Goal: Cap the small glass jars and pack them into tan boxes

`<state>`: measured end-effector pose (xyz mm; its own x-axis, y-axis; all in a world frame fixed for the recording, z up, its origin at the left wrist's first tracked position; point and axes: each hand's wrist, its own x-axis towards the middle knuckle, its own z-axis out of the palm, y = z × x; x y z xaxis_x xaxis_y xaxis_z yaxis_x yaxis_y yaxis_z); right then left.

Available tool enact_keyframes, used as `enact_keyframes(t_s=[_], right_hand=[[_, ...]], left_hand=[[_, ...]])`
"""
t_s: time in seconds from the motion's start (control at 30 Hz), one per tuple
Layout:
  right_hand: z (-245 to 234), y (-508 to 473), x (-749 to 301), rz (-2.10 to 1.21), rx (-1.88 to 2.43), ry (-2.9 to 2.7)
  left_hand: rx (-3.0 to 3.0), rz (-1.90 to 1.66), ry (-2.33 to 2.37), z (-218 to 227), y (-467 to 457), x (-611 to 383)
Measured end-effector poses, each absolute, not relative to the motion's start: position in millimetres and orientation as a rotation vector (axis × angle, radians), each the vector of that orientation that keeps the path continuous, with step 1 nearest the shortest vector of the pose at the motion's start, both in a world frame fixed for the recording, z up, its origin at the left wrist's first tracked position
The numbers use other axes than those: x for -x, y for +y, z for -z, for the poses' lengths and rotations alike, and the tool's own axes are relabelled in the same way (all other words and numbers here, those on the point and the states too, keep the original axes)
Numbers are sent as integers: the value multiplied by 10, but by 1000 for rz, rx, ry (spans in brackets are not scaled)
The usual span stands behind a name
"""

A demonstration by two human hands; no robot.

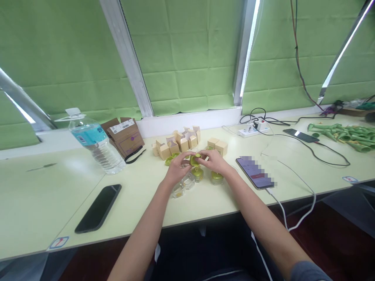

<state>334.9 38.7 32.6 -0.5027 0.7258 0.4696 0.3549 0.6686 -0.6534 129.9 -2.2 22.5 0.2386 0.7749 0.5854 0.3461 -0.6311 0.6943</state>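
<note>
Between my two hands is a small yellow-green lid [195, 160], tilted so that its hollow side shows. My left hand [179, 168] grips its left edge, and my right hand [215, 160] pinches it from the right. Just below stands a small clear jar with a green lid [197, 174]. A second green-lidded jar [217, 178] sits under my right wrist. Clear open jars [178, 190] lie in front of my left hand. More green lids [170, 159] rest behind my left fingers, partly hidden.
Open small cardboard boxes [178, 142] stand behind my hands, with closed boxes [218, 145] to their right. A water bottle [98, 142], a brown carton [125, 136] and a black phone [99, 208] are at left. A charging phone [255, 173] and power strip [254, 130] are at right.
</note>
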Motion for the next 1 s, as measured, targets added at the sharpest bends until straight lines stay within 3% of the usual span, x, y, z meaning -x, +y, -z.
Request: enact_keyframes(t_s=[1.0], right_hand=[[-324, 380, -3348, -645, 747, -2166]], left_hand=[[-2127, -1390, 1023, -236, -46, -1321]])
